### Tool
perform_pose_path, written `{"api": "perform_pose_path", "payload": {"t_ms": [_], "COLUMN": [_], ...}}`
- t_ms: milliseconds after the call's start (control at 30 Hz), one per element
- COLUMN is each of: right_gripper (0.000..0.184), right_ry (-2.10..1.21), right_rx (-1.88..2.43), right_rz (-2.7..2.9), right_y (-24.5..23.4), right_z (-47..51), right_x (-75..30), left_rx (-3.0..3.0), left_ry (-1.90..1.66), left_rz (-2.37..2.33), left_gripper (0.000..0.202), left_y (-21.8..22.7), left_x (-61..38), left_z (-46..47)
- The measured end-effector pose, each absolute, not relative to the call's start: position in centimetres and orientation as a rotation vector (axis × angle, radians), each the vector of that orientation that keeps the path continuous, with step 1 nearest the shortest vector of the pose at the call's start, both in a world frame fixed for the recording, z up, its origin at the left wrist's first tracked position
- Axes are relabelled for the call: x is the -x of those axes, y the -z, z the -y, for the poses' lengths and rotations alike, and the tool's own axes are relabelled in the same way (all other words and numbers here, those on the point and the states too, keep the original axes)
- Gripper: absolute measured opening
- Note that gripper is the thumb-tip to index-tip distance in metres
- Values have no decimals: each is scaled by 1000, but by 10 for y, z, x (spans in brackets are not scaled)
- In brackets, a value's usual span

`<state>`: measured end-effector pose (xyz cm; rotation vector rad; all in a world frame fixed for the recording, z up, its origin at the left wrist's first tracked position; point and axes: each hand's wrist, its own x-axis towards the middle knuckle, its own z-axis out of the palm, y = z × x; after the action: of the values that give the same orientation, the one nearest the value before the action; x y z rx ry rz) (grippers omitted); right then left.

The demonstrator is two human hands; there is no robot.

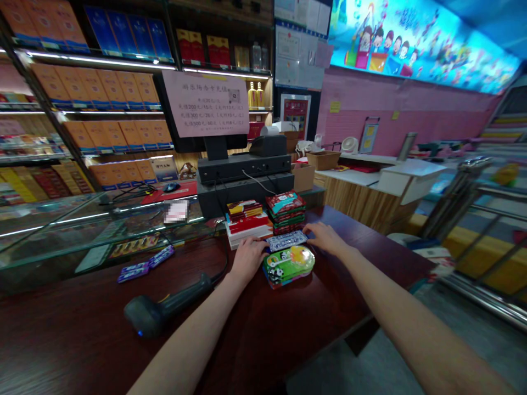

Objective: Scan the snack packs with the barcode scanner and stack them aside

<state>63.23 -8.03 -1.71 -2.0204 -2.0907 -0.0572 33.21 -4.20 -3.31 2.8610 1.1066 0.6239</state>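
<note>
Foil snack packet [287, 240] pressed at both ends by left hand [248, 260] and right hand [325, 238], both spread flat; green candy pack [288, 265] lies just below.

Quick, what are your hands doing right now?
Left hand: open, beside the blue-and-white snack packet, holding nothing I can see.
Right hand: open, fingertips touching that packet.

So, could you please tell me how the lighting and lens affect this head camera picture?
In the head view, the wide lens bows the shelves at the edges, LED strips glare across the glass counter, the lit mural runs bright, and one patch on the glass is pixelated.
</note>
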Motion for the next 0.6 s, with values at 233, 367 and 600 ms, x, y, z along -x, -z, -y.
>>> {"api": "perform_pose_path", "payload": {"t_ms": [233,367,600], "right_gripper": [24,23,22], "right_ry": [67,62,48], "right_rx": [2013,2017,2040], "right_rz": [2106,2107,2109], "right_y": [25,28,30], "right_z": [75,72,71], "right_x": [-637,-639,-644], "left_rx": [-2880,-2898,-2922], "left_ry": [-651,-660,-683], "left_rz": [-1100,-1100,-1124], "left_gripper": [23,23,20], "left_y": [38,42,42], "left_x": [-336,-336,-337], "left_z": [39,38,37]}}
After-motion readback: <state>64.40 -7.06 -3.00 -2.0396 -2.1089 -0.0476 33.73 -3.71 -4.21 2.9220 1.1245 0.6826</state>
